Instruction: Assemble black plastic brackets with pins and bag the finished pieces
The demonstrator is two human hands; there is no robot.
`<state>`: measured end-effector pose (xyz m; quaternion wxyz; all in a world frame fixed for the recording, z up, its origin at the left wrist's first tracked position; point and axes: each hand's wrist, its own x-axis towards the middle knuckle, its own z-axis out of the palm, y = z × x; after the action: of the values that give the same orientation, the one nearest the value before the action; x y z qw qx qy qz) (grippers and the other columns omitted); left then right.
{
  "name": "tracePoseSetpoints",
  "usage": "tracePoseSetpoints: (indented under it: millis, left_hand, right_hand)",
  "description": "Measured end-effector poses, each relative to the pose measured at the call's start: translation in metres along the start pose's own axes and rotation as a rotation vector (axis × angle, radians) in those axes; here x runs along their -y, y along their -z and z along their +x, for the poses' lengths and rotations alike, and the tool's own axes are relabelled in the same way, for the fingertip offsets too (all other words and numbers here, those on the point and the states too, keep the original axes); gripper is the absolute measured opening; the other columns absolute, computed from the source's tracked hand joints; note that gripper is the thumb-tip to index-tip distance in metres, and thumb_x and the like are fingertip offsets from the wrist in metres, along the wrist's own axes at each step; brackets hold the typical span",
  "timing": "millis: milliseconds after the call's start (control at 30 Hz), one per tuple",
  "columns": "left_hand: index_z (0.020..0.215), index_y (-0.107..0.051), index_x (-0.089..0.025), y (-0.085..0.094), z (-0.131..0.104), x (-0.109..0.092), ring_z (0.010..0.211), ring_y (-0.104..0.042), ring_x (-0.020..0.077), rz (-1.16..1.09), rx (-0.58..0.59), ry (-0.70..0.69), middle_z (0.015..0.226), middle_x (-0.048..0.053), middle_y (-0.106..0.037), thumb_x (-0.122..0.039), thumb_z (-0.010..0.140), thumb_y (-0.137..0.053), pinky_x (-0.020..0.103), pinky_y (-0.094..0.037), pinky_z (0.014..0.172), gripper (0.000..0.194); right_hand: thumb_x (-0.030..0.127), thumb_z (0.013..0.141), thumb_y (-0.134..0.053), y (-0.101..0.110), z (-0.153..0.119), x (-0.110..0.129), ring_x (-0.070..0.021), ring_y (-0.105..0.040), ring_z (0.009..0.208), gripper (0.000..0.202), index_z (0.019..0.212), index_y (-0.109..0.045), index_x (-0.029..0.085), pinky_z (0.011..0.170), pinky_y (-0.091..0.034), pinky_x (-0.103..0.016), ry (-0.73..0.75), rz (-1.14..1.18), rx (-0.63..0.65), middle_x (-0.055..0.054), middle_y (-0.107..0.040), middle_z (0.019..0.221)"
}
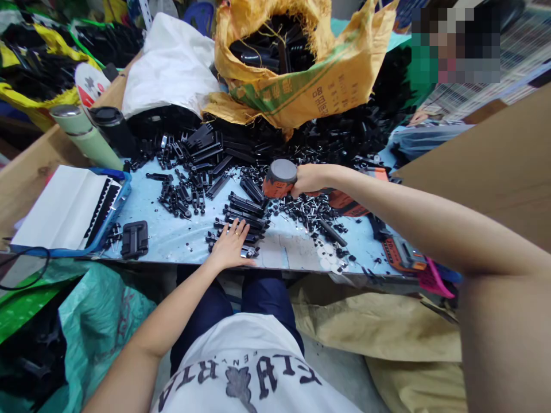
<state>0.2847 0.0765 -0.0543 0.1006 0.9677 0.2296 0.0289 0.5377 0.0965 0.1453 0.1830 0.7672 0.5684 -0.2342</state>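
My left hand (231, 244) lies with fingers spread on a row of black plastic parts (246, 207) near the table's front edge. My right hand (307, 179) is wrapped round an orange and grey power tool (279, 179), held above the far end of that row. The tool's tip is hidden. Loose screws (307, 215) lie in a pile below and to the right of it. To the left of the row are small black linked pieces (176, 198). A second orange and black tool (402, 252) rests at the table's front right.
An open orange sack (297, 100) of black parts stands at the back beside a white sack (170, 63). A blue tray (124, 189), a green flask (92, 140) and a black cup (114, 129) are at left. Cardboard (486, 166) rises at right. Part of another person shows at upper right.
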Motion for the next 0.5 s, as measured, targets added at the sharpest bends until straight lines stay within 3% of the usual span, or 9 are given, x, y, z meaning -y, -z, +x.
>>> tracePoseSetpoints:
  millis: [233, 500]
  left_hand:
    - [0.145, -0.017, -0.01, -0.003, 0.0, 0.001, 0.14, -0.005, 0.0326, -0.009, -0.019, 0.003, 0.151, 0.015, -0.019, -0.082, 0.061, -0.046, 0.049, -0.011, 0.113, 0.114]
    - [0.145, -0.018, -0.01, -0.001, 0.0, 0.001, 0.14, -0.006, 0.0332, -0.029, 0.004, 0.004, 0.151, 0.014, -0.019, -0.083, 0.062, -0.044, 0.05, -0.011, 0.112, 0.113]
  right_hand:
    - [0.029, 0.063, -0.065, -0.015, -0.005, 0.01, -0.0179, -0.055, 0.056, 0.016, 0.069, -0.065, 0.014, 0.051, -0.04, -0.028, 0.009, -0.034, 0.093, -0.002, -0.055, 0.052]
    - [0.03, 0.061, -0.066, -0.022, -0.034, 0.022, -0.0193, -0.058, 0.06, 0.015, 0.069, -0.065, 0.017, 0.053, -0.039, -0.027, 0.079, -0.146, 0.0, -0.003, -0.057, 0.056]
